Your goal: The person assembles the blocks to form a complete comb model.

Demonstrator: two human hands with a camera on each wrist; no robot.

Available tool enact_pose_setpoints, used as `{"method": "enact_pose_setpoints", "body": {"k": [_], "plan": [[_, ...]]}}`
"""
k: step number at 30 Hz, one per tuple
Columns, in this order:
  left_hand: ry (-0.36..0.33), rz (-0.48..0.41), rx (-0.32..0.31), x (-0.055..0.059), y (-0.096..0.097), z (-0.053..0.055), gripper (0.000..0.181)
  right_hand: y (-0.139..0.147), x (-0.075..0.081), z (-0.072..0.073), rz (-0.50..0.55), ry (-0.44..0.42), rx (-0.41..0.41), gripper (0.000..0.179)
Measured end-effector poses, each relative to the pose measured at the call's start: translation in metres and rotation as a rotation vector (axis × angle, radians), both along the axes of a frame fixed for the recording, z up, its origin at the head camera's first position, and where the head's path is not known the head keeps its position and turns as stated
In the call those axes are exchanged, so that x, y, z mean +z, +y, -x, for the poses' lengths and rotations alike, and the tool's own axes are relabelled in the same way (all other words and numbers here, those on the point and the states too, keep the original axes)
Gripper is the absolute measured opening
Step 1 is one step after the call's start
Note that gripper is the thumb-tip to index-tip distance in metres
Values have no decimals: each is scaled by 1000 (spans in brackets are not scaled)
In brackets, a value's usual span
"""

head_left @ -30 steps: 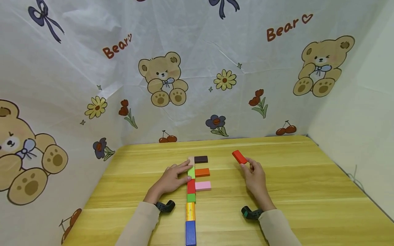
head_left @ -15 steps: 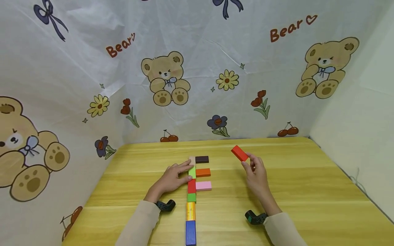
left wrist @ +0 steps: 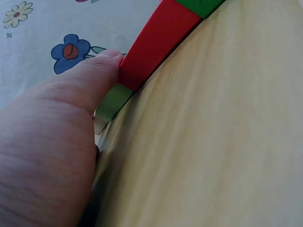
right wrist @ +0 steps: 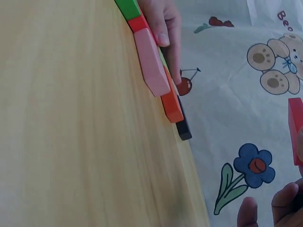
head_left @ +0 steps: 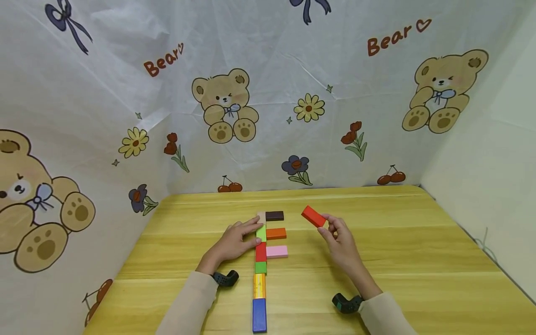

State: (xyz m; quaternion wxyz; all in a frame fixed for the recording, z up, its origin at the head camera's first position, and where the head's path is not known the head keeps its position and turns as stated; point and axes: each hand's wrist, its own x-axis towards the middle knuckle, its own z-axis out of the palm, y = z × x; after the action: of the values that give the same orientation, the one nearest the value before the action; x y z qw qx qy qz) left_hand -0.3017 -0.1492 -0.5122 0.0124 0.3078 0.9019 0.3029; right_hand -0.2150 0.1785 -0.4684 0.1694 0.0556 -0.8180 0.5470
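My right hand point(head_left: 341, 244) pinches a red block point(head_left: 313, 216) above the table, its far end tilted up and to the left. In the right wrist view that held block point(right wrist: 295, 130) shows at the right edge. My left hand point(head_left: 232, 243) rests along a straight column of blocks, fingertips on the beige block point(head_left: 261, 216) and light green block point(head_left: 261, 234), thumb at the red column block point(head_left: 261, 252). Three blocks stick out rightward from the column: dark brown point(head_left: 274, 216), orange point(head_left: 276, 233) and pink point(head_left: 277, 251).
Nearer me the column continues with a green block point(head_left: 261, 267), a yellow block point(head_left: 259, 285) and a blue block point(head_left: 259, 315). The wooden table point(head_left: 398, 251) ends at the back against a bear-print cloth point(head_left: 268, 93). A white wall point(head_left: 481, 153) stands at the right.
Over the last half second my right hand has carried the red block left, towards the column, and slightly lower. My left hand has stayed on the blocks.
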Motion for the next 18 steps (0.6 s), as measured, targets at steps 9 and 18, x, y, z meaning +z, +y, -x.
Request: {"method": "enact_pose_setpoints", "body": {"k": [9,18], "plan": [[4,11,5,0,-1,2,59,-11,-1,-13,-5,-41,112,32],[9,2,-3,-1,-1,0,58,-23,-6,-21,-37,-132,265,31]]}}
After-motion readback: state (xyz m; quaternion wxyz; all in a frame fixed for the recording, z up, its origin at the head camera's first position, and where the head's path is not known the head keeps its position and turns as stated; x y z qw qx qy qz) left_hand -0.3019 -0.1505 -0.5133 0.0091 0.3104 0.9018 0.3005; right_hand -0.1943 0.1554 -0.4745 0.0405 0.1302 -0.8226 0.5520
